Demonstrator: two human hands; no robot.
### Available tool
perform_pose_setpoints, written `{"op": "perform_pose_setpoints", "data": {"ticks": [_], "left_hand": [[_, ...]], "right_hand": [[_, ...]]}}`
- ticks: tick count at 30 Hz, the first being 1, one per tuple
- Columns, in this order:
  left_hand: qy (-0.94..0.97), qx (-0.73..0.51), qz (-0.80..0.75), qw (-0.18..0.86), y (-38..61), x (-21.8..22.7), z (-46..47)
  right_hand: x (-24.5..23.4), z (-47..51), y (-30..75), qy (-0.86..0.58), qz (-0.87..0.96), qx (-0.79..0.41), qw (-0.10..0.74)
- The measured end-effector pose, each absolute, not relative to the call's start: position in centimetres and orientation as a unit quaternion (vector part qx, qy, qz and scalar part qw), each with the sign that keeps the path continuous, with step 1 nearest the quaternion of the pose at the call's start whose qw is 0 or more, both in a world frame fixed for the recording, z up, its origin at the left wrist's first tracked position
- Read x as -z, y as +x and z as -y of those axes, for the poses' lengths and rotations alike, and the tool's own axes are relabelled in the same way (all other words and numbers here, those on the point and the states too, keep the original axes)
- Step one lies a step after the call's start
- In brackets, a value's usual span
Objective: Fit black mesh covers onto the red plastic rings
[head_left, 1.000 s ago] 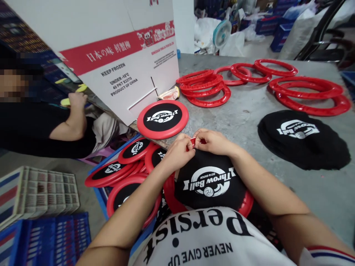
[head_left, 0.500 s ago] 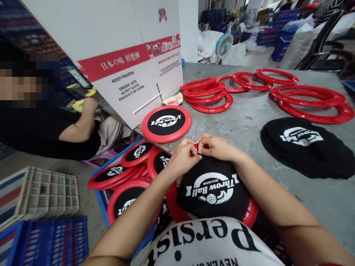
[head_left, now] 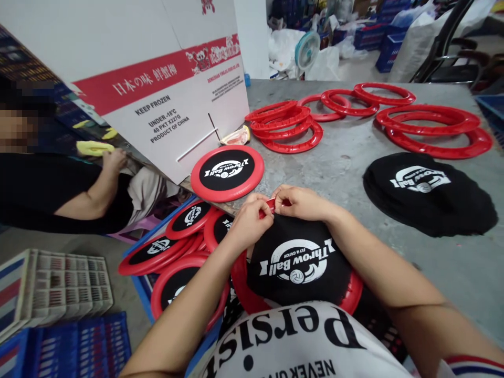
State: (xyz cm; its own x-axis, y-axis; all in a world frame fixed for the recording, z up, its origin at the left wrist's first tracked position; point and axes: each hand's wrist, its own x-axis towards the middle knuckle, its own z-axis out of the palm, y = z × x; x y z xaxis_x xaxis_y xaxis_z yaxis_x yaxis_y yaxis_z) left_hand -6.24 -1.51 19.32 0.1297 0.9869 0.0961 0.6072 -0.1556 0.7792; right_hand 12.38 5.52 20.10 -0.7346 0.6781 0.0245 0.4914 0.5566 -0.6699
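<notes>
A red plastic ring with black printed fabric across it, a throw disc (head_left: 303, 262), leans between my body and the table edge. At its far rim my left hand (head_left: 254, 216) pinches the red ring and the fabric edge. Close beside it, my right hand (head_left: 301, 202) has its fingers closed on the same rim and black cloth. A strip of red shows between the two hands. Just beyond them a finished-looking throw disc (head_left: 227, 176) lies flat on the table. To the right is a stack of black printed fabric rounds (head_left: 429, 202).
Several loose red rings (head_left: 291, 128) lie at the table's back, more red rings (head_left: 433, 131) at right. A white carton (head_left: 185, 79) stands at left. Below, a blue crate (head_left: 144, 294) holds several discs. A co-worker (head_left: 59, 184) sits at left holding something yellow.
My hands stay at the far rim, the left having slid slightly along it, so more red shows between them. The view has shifted a little. The co-worker's hand has moved with the yellow item.
</notes>
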Motion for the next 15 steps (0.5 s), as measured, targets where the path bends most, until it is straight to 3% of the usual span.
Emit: {"op": "perform_pose_setpoints", "data": {"ticks": [15], "left_hand": [[0.688, -0.324, -0.582, 0.289, -6.15, -19.28, 1.3]], "right_hand": [[-20.21, -5.25, 12.21, -0.342, 0.878, -0.305, 0.14]]}}
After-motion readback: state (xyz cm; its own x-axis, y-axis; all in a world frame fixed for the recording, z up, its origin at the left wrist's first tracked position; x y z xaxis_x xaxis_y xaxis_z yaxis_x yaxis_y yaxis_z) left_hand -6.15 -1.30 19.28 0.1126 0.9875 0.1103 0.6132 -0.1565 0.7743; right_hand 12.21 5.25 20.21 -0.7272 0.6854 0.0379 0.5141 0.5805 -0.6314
